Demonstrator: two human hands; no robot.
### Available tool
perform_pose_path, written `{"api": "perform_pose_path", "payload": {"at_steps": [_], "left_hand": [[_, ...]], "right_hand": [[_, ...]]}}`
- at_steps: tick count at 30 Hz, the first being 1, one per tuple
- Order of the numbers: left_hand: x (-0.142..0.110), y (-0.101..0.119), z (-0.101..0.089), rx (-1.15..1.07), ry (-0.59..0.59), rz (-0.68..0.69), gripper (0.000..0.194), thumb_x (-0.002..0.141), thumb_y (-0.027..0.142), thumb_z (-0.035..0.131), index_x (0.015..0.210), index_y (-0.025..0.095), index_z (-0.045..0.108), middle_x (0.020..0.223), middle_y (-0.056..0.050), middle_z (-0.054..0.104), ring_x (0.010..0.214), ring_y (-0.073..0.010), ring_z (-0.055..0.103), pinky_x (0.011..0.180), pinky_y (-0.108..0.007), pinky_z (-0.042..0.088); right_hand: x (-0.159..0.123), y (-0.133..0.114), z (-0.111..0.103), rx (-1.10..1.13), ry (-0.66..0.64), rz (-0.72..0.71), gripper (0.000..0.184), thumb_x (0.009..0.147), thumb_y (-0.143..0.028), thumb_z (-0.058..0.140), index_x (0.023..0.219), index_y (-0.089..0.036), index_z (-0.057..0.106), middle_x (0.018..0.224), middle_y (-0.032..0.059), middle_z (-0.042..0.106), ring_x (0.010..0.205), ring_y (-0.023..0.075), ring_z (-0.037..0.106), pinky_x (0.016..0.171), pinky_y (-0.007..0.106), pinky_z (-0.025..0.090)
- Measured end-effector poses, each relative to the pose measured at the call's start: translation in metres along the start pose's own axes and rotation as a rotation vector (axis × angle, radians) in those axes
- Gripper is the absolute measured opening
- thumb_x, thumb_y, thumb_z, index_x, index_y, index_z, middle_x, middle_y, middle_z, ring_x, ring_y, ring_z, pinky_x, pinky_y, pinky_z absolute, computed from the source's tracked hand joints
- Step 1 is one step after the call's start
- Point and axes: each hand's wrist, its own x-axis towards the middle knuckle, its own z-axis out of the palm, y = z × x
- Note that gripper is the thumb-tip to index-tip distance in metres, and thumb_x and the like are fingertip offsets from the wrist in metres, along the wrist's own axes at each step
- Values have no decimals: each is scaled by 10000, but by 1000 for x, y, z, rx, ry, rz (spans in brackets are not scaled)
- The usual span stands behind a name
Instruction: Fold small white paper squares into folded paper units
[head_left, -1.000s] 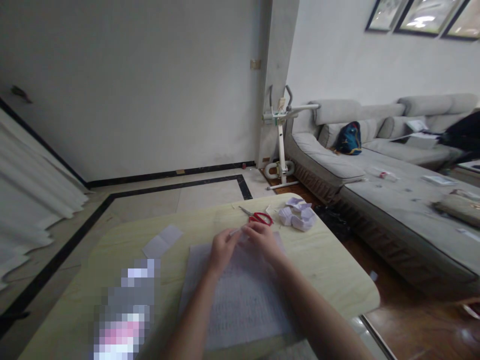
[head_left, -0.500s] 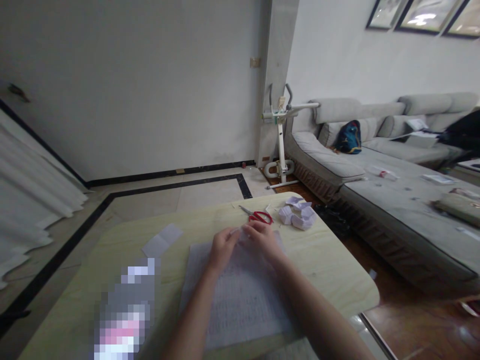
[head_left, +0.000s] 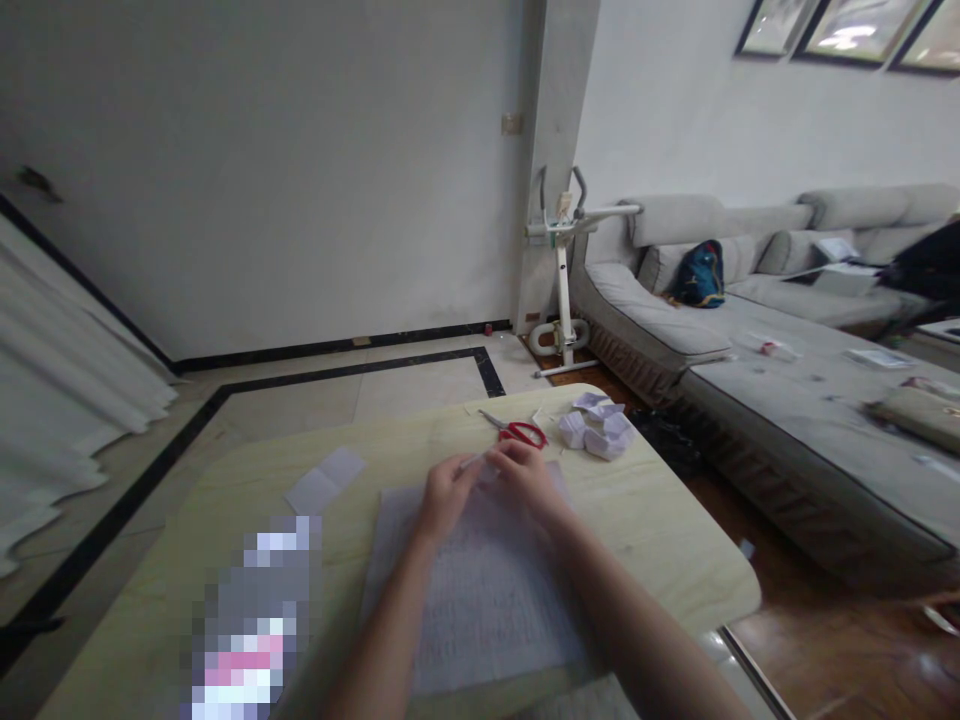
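Note:
My left hand (head_left: 448, 492) and my right hand (head_left: 523, 480) meet over a large printed sheet (head_left: 480, 620) on the table. Between their closed fingers is a small piece of white paper (head_left: 474, 461), mostly covered by the fingers. Just beyond my right hand lie red-handled scissors (head_left: 523, 433), blades pointing left. Several folded white paper pieces (head_left: 609, 437) sit in a loose cluster to their right. To the left of my hands rests a creased rectangle of paper (head_left: 326, 480), apart from both hands.
The pale wooden table (head_left: 667, 560) has rounded corners. A pixelated patch (head_left: 247, 630) hides something at its left. Beyond the right edge stands a long grey sofa (head_left: 810, 430) with a blue backpack (head_left: 701, 275). White exercise equipment (head_left: 562, 290) stands by the wall.
Both hands stay in nearly the same place, with the paper piece still between the fingers. A slight shift of the camera is all that otherwise differs.

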Motion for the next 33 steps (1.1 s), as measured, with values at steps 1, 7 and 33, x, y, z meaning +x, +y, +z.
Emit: {"api": "perform_pose_path", "payload": {"at_steps": [1, 7, 33], "left_hand": [[0, 0, 0, -3, -2, -2, 341, 771, 431, 584, 851, 120, 698, 764, -58, 691, 673, -174, 609, 589, -233, 451], [1, -4, 0, -41, -18, -32, 343, 746, 432, 610, 855, 117, 689, 738, -54, 689, 632, -171, 618, 565, -238, 455], [-1, -2, -2, 66, 20, 38, 280, 757, 401, 573, 671, 143, 639, 628, -7, 586, 621, -150, 526, 571, -221, 398]], "right_hand": [[0, 0, 0, -5, 0, 3, 232, 765, -386, 588, 692, -166, 601, 636, -8, 529, 585, 121, 479, 556, 238, 368], [0, 0, -1, -14, -6, 0, 233, 760, -392, 591, 696, -168, 602, 632, -7, 529, 583, 121, 479, 548, 236, 366], [-3, 1, 1, -11, -4, -31, 209, 743, -352, 594, 640, -185, 522, 610, -15, 485, 580, 124, 448, 551, 243, 350]]}}
